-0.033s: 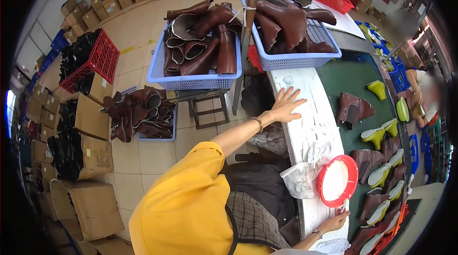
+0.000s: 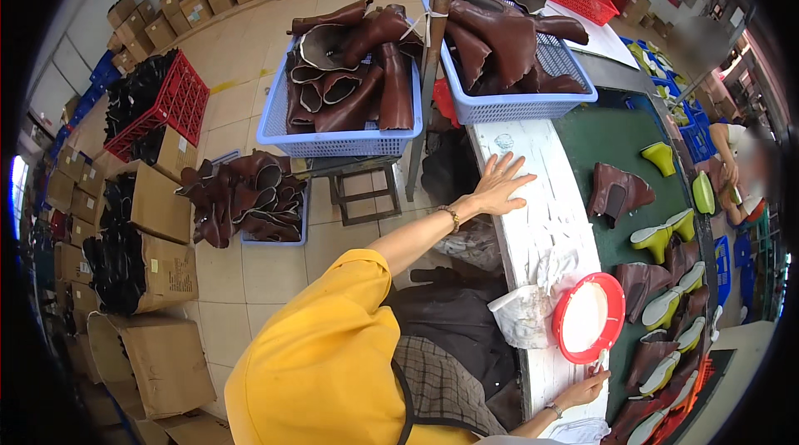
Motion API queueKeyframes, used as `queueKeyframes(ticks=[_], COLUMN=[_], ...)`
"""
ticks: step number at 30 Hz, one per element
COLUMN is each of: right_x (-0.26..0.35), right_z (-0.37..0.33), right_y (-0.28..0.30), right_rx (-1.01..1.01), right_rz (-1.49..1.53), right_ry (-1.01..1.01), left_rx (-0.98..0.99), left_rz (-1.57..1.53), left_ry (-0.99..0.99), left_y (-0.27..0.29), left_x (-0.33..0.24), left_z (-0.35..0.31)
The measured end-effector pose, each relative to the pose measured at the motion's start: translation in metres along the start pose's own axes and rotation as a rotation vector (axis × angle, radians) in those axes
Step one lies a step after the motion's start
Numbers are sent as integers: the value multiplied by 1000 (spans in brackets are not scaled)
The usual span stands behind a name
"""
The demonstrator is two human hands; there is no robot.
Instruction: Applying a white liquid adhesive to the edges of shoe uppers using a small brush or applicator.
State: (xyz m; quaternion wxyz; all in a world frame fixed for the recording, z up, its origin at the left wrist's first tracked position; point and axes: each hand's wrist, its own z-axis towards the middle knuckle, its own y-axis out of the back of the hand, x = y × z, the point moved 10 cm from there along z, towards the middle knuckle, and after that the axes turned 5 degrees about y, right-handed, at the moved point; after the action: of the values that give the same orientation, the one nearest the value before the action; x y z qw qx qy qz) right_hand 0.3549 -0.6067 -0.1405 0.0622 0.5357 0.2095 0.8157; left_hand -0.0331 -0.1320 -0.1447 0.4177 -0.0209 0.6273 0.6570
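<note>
My left hand lies with fingers spread on the white work ledge, with nothing in it. My right hand is closed around the handle of a brush, whose head is hard to make out at the rim of a red bowl. White liquid fills the bowl. A stained white cloth lies beside it. On the green conveyor belt past the ledge rest a brown leather boot upper and yellow-green shoe lasts, some with pale soles facing up.
Two blue baskets of brown boot uppers flank a metal post. Another pile of uppers fills a low basket at left. Cardboard boxes and a red crate stand on the floor. A co-worker is across the belt.
</note>
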Motion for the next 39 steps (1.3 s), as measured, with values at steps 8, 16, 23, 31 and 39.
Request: queueKeyframes(ticks=[8, 16, 23, 31, 39], right_x=[-2, -1, -43, -10, 24], right_z=[8, 7, 11, 3, 1], right_y=[1, 2, 7, 13, -9], right_rx=[-60, -29, -76, -1, -19], right_rz=[-16, -130, -3, -177, -75], right_ry=[152, 25, 7, 96, 124], left_rx=[-174, -359, -184, -745, -355], left_rz=[-45, -88, -707, -124, 578], left_ry=[-14, 47, 76, -166, -174], left_y=[9, 26, 57, 320, 330], left_x=[-6, -16, -4, -45, 85], left_z=[-2, -5, -2, 61, 186])
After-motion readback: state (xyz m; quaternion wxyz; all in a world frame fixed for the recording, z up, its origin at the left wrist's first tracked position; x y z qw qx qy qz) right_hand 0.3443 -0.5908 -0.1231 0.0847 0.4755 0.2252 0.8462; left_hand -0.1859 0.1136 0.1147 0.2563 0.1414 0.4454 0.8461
